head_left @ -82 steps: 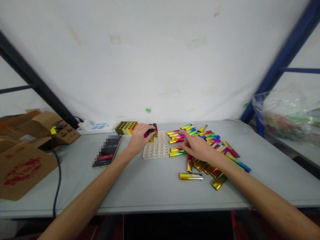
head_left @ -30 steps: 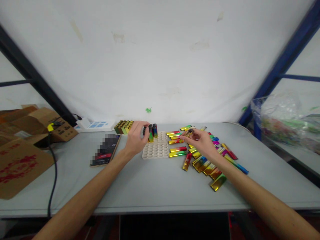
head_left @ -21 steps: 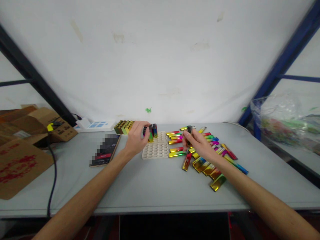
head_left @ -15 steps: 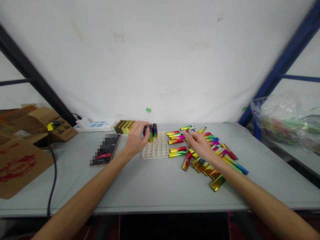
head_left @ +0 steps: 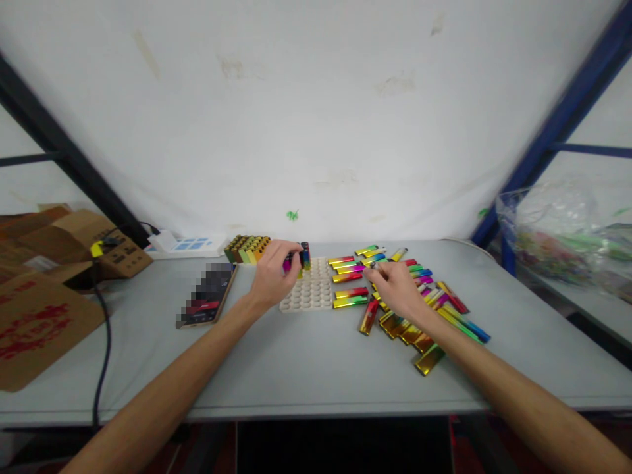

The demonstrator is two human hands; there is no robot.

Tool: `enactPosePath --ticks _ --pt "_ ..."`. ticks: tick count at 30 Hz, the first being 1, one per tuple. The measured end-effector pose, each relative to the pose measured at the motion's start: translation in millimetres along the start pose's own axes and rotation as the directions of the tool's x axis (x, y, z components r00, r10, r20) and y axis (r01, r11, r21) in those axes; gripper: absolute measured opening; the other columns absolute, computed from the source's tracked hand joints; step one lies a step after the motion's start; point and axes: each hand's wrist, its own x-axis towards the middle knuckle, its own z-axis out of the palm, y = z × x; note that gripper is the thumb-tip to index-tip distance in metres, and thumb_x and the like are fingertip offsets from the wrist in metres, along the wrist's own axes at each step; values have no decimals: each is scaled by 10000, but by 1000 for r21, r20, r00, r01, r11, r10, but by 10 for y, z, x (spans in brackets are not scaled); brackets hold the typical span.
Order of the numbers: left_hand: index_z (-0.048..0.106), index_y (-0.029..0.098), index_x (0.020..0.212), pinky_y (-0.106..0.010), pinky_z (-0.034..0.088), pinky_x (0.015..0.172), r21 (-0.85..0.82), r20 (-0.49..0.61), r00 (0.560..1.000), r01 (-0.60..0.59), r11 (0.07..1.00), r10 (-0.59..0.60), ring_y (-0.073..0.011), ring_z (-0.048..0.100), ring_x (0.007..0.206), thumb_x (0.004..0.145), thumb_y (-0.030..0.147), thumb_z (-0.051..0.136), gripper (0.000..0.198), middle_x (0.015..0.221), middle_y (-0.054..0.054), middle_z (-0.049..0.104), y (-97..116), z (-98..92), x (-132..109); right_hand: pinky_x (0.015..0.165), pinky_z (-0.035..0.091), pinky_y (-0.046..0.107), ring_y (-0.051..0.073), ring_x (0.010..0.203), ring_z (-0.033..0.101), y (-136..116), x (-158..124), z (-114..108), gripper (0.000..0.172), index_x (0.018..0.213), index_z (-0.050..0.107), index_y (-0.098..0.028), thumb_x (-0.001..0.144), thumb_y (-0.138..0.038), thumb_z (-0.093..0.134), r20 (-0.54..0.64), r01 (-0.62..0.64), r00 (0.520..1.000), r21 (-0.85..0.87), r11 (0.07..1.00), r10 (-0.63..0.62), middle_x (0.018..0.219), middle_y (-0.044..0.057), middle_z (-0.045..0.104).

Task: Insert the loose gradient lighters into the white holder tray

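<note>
Near the back of the table, a pale tray [head_left: 307, 296] with rows of round hollows has several shiny lighters [head_left: 306, 255] upright at its far end. My left hand [head_left: 275, 271] is curled there, thumb and fingers closed around a purple metallic lighter [head_left: 287, 266]; the fingers partly hide it. On the right, my right hand [head_left: 397, 286] pinches a small piece with a silvery tip [head_left: 376, 266], seemingly a lighter, mostly hidden by the fingers. Beneath and around that hand lie loose coloured lighters [head_left: 368, 317]. A few more lighters [head_left: 350, 293] lie flat beside the tray.
A block of gold lighters [head_left: 245, 249] stands left of the tray. Further left are a phone [head_left: 210, 296], a power strip [head_left: 192, 247], a black cable [head_left: 105, 342] and cardboard boxes [head_left: 47, 322]. A clear plastic bag [head_left: 563, 237] sits at the right, beyond the blue post [head_left: 528, 158].
My left thumb and fingers have shifted slightly at the standing lighters; purple now shows between them where green showed before. My right hand has turned slightly inward, covering more of its silvery-tipped piece.
</note>
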Motion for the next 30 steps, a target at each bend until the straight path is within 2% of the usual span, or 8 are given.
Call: enactPosePath --ticks 4,9,11,14,17,20,26,30 --pt "623 189 988 -386 533 885 1 -10 1000 -19 1000 19 -218 642 938 981 186 490 133 941 -74 691 7 -5 2 525 225 290 119 517 316 -35 -11 -31 506 585 305 -237 941 -540 501 10 27 1000 8 1000 -27 522 -51 326" --pt "622 198 991 -386 538 886 4 16 1000 6 1000 -6 -215 647 945 984 198 487 134 949 -69 696 -8 -4 -3 601 370 283 162 615 500 -60 -15 -68 352 935 492 -237 1043 -555 388 173 32 983 169 985 -62 672 -40 543" --pt "622 200 992 -386 538 893 4 16 1000 7 1000 -7 -214 648 947 984 199 488 134 947 -67 696 -13 3 -8 681 421 303 178 720 558 -53 -2 -67 376 921 526 -225 1061 -531 357 211 93 968 193 977 -133 774 3 609" --pt "621 202 989 -386 538 893 -12 22 1000 2 1000 -2 -212 646 943 982 192 488 133 946 -66 692 -15 18 -19 791 437 340 216 891 576 -32 22 -53 399 841 590 -207 1023 -541 470 156 214 960 141 967 -235 896 55 629" --pt "621 200 976 -386 540 890 -38 30 999 -11 999 12 -211 642 938 983 181 479 143 939 -66 683 -12 34 -29 671 413 318 188 726 542 -5 29 -38 406 785 585 -206 987 -555 532 139 128 978 184 975 -155 731 10 561" --pt "624 193 963 -388 538 891 -55 35 999 -19 998 21 -213 637 932 981 174 481 146 926 -69 676 -6 44 -39 592 405 302 165 617 543 10 19 -35 362 909 619 -197 966 -550 564 155 -15 987 345 938 -41 666 -19 568" --pt "658 184 1094 -400 541 896 -135 105 994 -21 991 35 -222 653 950 995 245 543 163 987 -88 700 33 35 -67 622 485 303 171 673 654 4 -1 -9 343 1063 562 -204 950 -525 607 169 -62 985 525 849 -33 824 37 736" --pt "601 213 1323 -407 552 944 -228 165 978 -89 969 129 -232 657 1046 974 331 642 371 1115 -99 715 125 54 -95 666 538 313 191 776 718 31 -17 50 336 1076 532 -213 951 -511 623 219 -68 974 546 835 -64 915 64 757"
